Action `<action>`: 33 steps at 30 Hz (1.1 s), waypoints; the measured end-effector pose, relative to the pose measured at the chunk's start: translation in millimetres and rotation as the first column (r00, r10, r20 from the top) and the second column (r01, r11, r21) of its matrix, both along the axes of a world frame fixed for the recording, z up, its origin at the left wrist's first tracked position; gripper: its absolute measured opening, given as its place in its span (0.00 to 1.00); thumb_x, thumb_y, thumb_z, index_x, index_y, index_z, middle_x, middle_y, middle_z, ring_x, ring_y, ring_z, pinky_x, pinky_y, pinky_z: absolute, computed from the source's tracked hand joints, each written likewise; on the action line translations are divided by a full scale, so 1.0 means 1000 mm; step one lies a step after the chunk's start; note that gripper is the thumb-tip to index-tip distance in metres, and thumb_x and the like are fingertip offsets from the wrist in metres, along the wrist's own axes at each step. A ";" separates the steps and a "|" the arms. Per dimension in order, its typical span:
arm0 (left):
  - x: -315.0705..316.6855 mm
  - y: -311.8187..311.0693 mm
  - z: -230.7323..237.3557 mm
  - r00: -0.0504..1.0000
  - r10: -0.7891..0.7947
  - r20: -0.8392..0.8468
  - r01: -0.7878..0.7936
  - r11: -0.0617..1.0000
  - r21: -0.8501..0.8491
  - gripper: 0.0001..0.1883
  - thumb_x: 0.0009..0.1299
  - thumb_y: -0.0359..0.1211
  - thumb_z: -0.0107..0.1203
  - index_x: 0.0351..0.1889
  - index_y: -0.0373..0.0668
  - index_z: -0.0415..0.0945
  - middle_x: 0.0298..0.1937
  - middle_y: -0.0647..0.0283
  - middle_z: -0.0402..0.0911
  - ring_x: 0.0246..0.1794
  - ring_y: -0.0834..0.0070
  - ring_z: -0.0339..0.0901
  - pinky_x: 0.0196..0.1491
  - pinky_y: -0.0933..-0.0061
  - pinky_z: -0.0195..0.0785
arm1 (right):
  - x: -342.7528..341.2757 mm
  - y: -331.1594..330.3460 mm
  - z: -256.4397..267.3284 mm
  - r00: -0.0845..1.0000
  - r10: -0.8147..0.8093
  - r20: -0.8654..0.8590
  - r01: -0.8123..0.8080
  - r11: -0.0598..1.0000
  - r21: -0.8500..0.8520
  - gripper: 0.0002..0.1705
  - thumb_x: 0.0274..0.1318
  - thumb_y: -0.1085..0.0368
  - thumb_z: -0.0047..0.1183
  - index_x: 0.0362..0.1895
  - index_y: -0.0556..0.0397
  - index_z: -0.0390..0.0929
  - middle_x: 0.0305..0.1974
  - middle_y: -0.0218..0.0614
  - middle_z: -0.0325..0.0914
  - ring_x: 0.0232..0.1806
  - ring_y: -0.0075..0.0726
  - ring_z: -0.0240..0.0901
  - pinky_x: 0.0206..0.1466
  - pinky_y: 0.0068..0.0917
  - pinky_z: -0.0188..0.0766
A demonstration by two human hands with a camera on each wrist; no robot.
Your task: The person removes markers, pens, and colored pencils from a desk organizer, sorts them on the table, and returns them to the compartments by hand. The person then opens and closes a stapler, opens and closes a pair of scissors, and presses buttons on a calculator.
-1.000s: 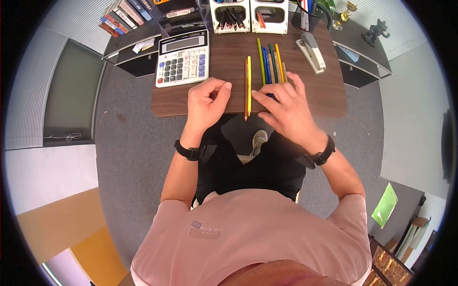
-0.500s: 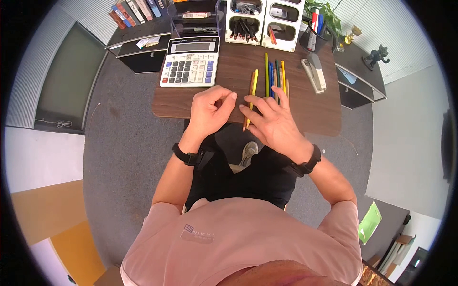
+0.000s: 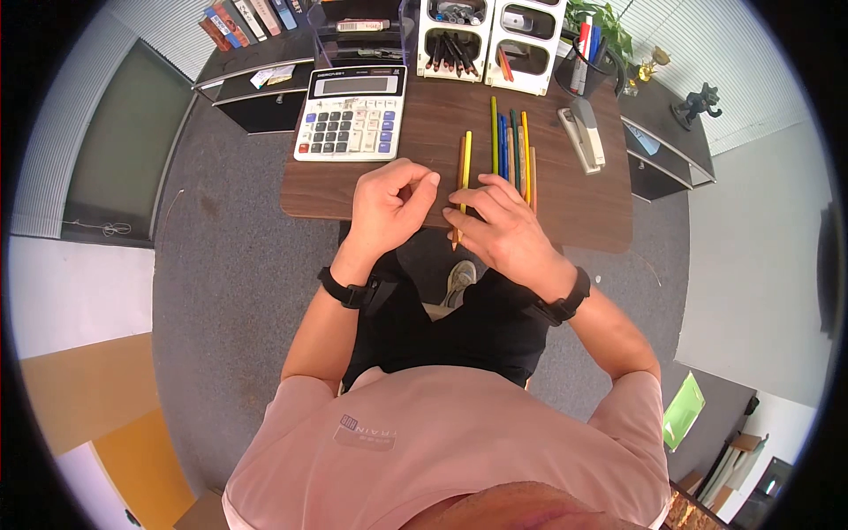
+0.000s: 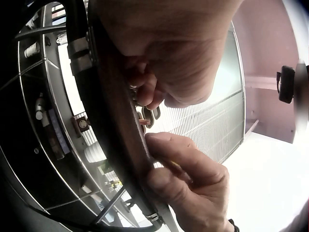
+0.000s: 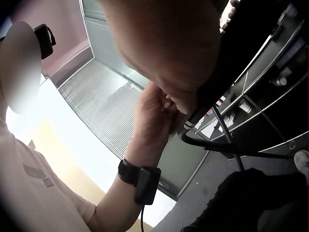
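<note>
My right hand (image 3: 503, 221) bends over a yellow pencil (image 3: 467, 159) and a brown pencil (image 3: 461, 157) lying side by side at the table's front edge. Its fingertips and thumb pinch them near their sharpened ends, which jut past the edge. In the left wrist view, the right thumb and forefinger (image 4: 176, 145) meet at the table edge. My left hand (image 3: 389, 201) rests at the edge, loosely curled and holding nothing, left of the pencils. Just right of the pair lies a row of several coloured pencils (image 3: 503, 146), their lower ends hidden behind the right hand.
A white calculator (image 3: 352, 115) lies left on the brown table (image 3: 424, 115). A stapler (image 3: 581, 135) lies to the right. Along the back stand white holders (image 3: 451, 75) with dark pencils, a clear drawer unit (image 3: 362, 44) and a mesh cup (image 3: 601, 79) of markers.
My right hand has moved left from the row onto the yellow and brown pencils, its fingers drawing in. The two pencils have turned slightly straighter. The head view shifted; the left hand stays put.
</note>
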State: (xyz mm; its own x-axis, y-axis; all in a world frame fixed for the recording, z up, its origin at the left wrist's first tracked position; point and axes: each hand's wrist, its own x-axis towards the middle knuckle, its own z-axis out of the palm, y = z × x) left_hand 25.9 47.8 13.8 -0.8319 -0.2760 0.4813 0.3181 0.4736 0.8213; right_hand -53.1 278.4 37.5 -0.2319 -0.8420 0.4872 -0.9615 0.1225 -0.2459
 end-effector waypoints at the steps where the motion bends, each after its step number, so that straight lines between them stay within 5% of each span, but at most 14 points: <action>1: 0.001 -0.001 0.000 1.000 -0.002 0.010 0.002 1.000 -0.017 0.07 0.82 0.30 0.71 0.41 0.35 0.89 0.31 0.64 0.85 0.26 0.80 0.76 0.31 0.72 0.68 | 0.000 0.000 0.000 1.000 0.012 0.017 -0.012 1.000 -0.024 0.20 0.58 0.66 0.78 0.56 0.53 0.93 0.60 0.35 0.85 0.62 0.46 0.83 0.85 0.56 0.73; 14: 0.000 0.001 0.001 0.999 0.002 0.032 -0.001 1.000 -0.009 0.06 0.80 0.28 0.71 0.39 0.37 0.89 0.29 0.64 0.84 0.23 0.77 0.77 0.30 0.71 0.68 | -0.012 0.028 0.046 0.994 -0.105 -0.038 0.086 0.934 -0.346 0.24 0.57 0.71 0.83 0.58 0.58 0.93 0.57 0.43 0.92 0.56 0.52 0.92 0.68 0.50 0.89; 16: 0.000 0.002 0.002 1.000 0.009 0.014 -0.009 1.000 -0.017 0.06 0.80 0.28 0.71 0.39 0.38 0.89 0.29 0.63 0.84 0.23 0.76 0.78 0.29 0.70 0.68 | -0.014 0.039 0.055 0.969 -0.241 -0.060 0.186 0.865 -0.467 0.24 0.57 0.73 0.83 0.58 0.59 0.94 0.57 0.47 0.92 0.57 0.53 0.92 0.66 0.48 0.90; 21: 0.000 0.004 0.004 1.000 0.024 0.002 -0.024 0.998 -0.062 0.06 0.79 0.29 0.71 0.39 0.38 0.89 0.29 0.63 0.84 0.22 0.75 0.79 0.29 0.69 0.68 | -0.044 0.040 0.067 0.894 -0.445 0.042 0.391 0.734 -0.555 0.20 0.67 0.76 0.78 0.61 0.56 0.94 0.54 0.42 0.87 0.47 0.33 0.88 0.49 0.28 0.85; 26: 0.002 0.004 0.005 1.000 0.010 0.003 -0.010 0.998 -0.056 0.06 0.81 0.27 0.70 0.40 0.36 0.88 0.29 0.64 0.80 0.25 0.78 0.74 0.30 0.71 0.65 | -0.085 0.016 0.052 0.895 -0.421 0.145 0.426 0.716 -0.553 0.16 0.72 0.73 0.76 0.61 0.56 0.94 0.54 0.38 0.88 0.45 0.29 0.87 0.48 0.26 0.83; 33: 0.001 0.004 0.007 1.000 0.006 -0.023 -0.007 0.999 -0.042 0.06 0.80 0.27 0.71 0.39 0.36 0.88 0.28 0.64 0.79 0.23 0.77 0.73 0.29 0.70 0.64 | -0.126 -0.008 0.032 0.902 -0.418 0.109 0.409 0.746 -0.526 0.14 0.73 0.70 0.75 0.59 0.56 0.94 0.52 0.40 0.90 0.48 0.40 0.91 0.52 0.33 0.86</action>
State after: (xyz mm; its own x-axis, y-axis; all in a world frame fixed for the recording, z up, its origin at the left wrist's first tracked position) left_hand 27.1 51.8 20.8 -0.8188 -0.2604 0.5116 0.3334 0.5098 0.7931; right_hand -179.6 270.3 69.3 -0.4860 -0.2785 0.8284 -0.8511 0.3661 -0.3762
